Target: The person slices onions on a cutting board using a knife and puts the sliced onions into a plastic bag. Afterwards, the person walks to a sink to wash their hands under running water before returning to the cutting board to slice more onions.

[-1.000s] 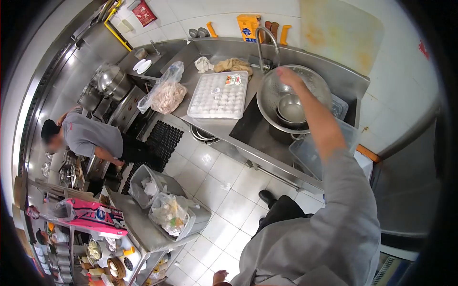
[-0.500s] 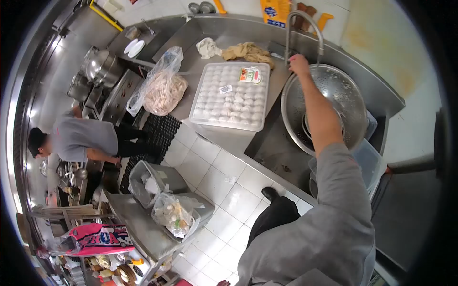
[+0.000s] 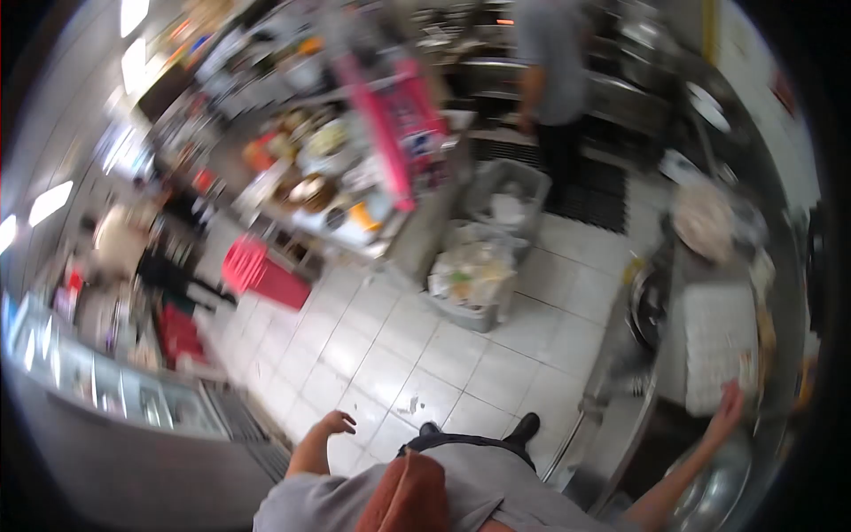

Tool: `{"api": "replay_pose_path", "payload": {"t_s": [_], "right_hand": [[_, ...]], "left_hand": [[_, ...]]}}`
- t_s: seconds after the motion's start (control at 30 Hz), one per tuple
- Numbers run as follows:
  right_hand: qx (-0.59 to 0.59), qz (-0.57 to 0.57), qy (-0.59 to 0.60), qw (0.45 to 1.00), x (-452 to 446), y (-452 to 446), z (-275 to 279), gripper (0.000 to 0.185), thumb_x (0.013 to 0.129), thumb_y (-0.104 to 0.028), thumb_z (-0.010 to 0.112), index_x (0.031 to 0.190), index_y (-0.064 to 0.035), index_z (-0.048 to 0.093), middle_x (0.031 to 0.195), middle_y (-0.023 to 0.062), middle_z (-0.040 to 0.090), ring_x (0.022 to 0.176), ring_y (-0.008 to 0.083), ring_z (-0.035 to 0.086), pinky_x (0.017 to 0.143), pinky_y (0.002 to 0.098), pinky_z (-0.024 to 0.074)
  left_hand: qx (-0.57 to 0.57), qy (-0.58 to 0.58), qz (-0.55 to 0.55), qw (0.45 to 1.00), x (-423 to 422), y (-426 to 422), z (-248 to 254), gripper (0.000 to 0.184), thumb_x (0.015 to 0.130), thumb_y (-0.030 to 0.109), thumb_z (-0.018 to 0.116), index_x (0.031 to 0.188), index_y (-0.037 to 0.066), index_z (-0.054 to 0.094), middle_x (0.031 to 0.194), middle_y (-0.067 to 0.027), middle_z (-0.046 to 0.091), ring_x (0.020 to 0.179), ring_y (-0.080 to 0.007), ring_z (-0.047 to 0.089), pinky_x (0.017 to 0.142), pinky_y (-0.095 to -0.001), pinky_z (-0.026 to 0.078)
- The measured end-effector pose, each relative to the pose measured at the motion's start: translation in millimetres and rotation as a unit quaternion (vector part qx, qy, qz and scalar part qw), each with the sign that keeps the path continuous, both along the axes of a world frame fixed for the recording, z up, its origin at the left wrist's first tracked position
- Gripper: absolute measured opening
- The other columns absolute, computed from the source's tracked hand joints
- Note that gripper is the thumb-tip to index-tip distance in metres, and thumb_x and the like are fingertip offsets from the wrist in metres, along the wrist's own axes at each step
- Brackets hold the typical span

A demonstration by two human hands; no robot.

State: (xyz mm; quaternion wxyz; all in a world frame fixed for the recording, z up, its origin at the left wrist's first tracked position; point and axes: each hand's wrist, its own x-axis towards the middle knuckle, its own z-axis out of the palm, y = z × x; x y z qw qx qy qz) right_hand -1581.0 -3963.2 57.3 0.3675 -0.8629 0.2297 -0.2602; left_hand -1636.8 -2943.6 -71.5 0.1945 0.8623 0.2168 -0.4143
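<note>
My left hand (image 3: 337, 423) hangs over the white-tiled floor, fingers loosely apart, holding nothing. On the other side, my right hand (image 3: 729, 405) is over the sink counter, near the lower corner of a clear plastic box (image 3: 712, 341) packed with rows of round white pieces. Motion blurs its fingers, and whether it touches the box cannot be made out. Below my right forearm a metal colander (image 3: 714, 488) sits in the sink, partly covered by the arm. A plastic bag of pale food (image 3: 705, 220) lies beyond the box.
Two grey bins (image 3: 474, 306) stand by a metal table loaded with containers. Red stacked tubs (image 3: 261, 272) are on the floor at left. A co-worker (image 3: 554, 80) stands at the stove, and another person (image 3: 128, 244) is farther left. A glass-topped counter (image 3: 106, 372) runs along the left.
My view has swung left, bringing the floor, the left counter and my left hand into sight. My right hand has left the faucet and is now near the plastic box.
</note>
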Motion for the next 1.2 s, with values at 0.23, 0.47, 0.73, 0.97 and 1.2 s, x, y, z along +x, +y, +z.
{"api": "replay_pose_path", "payload": {"t_s": [0.23, 0.47, 0.73, 0.97, 1.2], "right_hand": [[0.126, 0.273, 0.116, 0.947, 138.5, 392.3, -4.2, 0.045, 0.107, -0.031, 0.044, 0.135, 0.0022, 0.054, 0.115, 0.0200, 0.069, 0.109, 0.0267, 0.066, 0.102, 0.0350, 0.0432], [-0.447, 0.422, 0.535, 0.579, 150.1, 418.2, -342.9, 0.048, 0.096, -0.041, 0.054, 0.119, -0.0014, 0.067, 0.122, 0.0198, 0.066, 0.115, 0.0375, 0.060, 0.103, 0.0472, 0.0453], [-0.164, 0.243, 0.674, 0.678, 195.3, 616.2, -244.5, 0.033, 0.086, -0.034, 0.069, 0.088, -0.0016, 0.073, 0.080, 0.0144, 0.072, 0.059, 0.0258, 0.065, 0.062, 0.0421, 0.0551], [-0.310, 0.418, 0.547, 0.656, 371.4, 869.9, -350.8, 0.032, 0.090, -0.031, 0.058, 0.100, -0.0055, 0.074, 0.102, 0.0154, 0.073, 0.100, 0.0317, 0.069, 0.090, 0.0460, 0.0513], [-0.193, 0.588, 0.368, 0.694, 436.2, 1294.0, -202.7, 0.036, 0.086, -0.024, 0.063, 0.112, 0.0004, 0.069, 0.115, 0.0226, 0.068, 0.112, 0.0380, 0.063, 0.095, 0.0427, 0.0503]], "left_hand": [[-0.064, -0.027, 0.169, 0.983, -145.1, 100.8, -32.0, 0.035, 0.065, 0.029, 0.088, 0.096, 0.016, 0.080, 0.093, -0.0053, 0.077, 0.085, -0.0179, 0.071, 0.082, -0.0333, 0.057], [-0.045, -0.257, 0.212, 0.942, -97.7, 203.9, -7.4, 0.025, 0.073, 0.022, 0.079, 0.093, 0.007, 0.075, 0.082, -0.0121, 0.074, 0.077, -0.0229, 0.071, 0.073, -0.0354, 0.056], [-0.047, -0.500, 0.197, 0.842, 54.4, 384.9, 74.6, 0.016, 0.079, 0.010, 0.075, 0.093, 0.004, 0.074, 0.085, -0.0137, 0.073, 0.082, -0.0275, 0.072, 0.076, -0.0363, 0.057], [0.133, -0.167, 0.290, 0.933, -86.3, 542.3, -76.9, 0.040, 0.090, 0.043, 0.058, 0.107, 0.008, 0.069, 0.113, -0.0201, 0.068, 0.106, -0.0392, 0.064, 0.091, -0.0493, 0.052], [-0.006, 0.085, 0.491, 0.867, -266.8, 412.8, -95.6, 0.034, 0.081, 0.037, 0.063, 0.095, 0.008, 0.076, 0.105, -0.0198, 0.072, 0.099, -0.0323, 0.069, 0.085, -0.0457, 0.054]]}}
